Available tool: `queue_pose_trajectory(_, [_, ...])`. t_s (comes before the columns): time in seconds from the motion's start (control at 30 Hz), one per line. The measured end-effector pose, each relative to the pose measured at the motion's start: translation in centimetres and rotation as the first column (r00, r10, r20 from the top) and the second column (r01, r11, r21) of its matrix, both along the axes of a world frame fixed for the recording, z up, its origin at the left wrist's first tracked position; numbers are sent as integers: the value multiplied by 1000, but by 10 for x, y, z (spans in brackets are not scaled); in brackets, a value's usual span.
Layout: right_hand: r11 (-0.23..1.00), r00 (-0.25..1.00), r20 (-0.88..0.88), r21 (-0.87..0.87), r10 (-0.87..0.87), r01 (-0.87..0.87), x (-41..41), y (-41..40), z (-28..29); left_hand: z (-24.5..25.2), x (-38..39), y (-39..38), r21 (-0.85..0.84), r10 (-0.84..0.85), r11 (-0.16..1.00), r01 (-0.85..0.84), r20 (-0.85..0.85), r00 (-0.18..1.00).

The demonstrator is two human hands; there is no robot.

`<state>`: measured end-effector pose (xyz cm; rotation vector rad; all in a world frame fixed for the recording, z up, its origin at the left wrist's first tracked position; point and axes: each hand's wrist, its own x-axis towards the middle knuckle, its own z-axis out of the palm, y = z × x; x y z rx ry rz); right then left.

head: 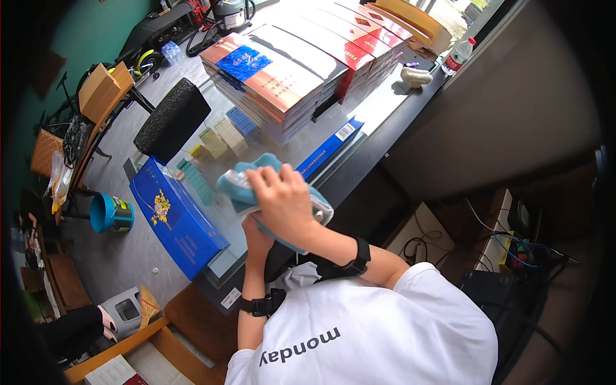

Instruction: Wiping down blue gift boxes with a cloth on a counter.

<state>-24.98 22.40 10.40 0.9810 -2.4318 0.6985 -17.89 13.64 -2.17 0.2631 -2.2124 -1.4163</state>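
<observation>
A light-blue cloth item (240, 190) with pale edging and a small round fastener is bunched between my hands above the glass-topped counter. My right hand (285, 204) lies over it, fingers curled onto the cloth and whitish material. Lower and partly hidden behind it, my left hand (257, 236) grips the underside. Both wrists wear black straps. To the left, a flat blue carton with a yellow flower print (175, 216) rests at the counter's edge. A narrow blue box (332, 144) lies just beyond my right hand. Small packs (216, 139) show through the glass.
Large stacks of printed cartons (284, 72) cover the counter's far part. A red-capped bottle (459, 57) and a whitish object (416, 77) are at the right edge. A black chair (173, 118) and a blue bucket (111, 213) stand left. Cables (519, 248) hang at right; a person's feet show lower left.
</observation>
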Motion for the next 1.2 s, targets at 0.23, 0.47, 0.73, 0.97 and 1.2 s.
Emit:
queue_pose_trajectory(0.23, [974, 975, 210, -193, -78, 120, -72, 55, 9, 17, -1, 5, -8, 34, 999, -33, 87, 996])
queue_pose_trajectory(0.47, [886, 890, 135, -110, -436, 450, -124, 93, 4, 22, -6, 10, -32, 39, 999, -39, -24, 999])
queue_pose_trajectory(0.73, [978, 969, 156, -107, 192, -177, 22, 5, 2, -4, 1, 0, -45, -23, 999, 18, -106, 994])
queue_pose_trajectory(0.97, [948, 944, 257, -187, -207, 258, -108, 80, 1, 20, -2, 9, 41, 60, 997, -61, 34, 998])
queue_pose_trajectory(1.2, [952, 951, 42, 9, -305, 305, -79, 57, 6, 16, -2, 7, 2, 54, 999, -54, 14, 998])
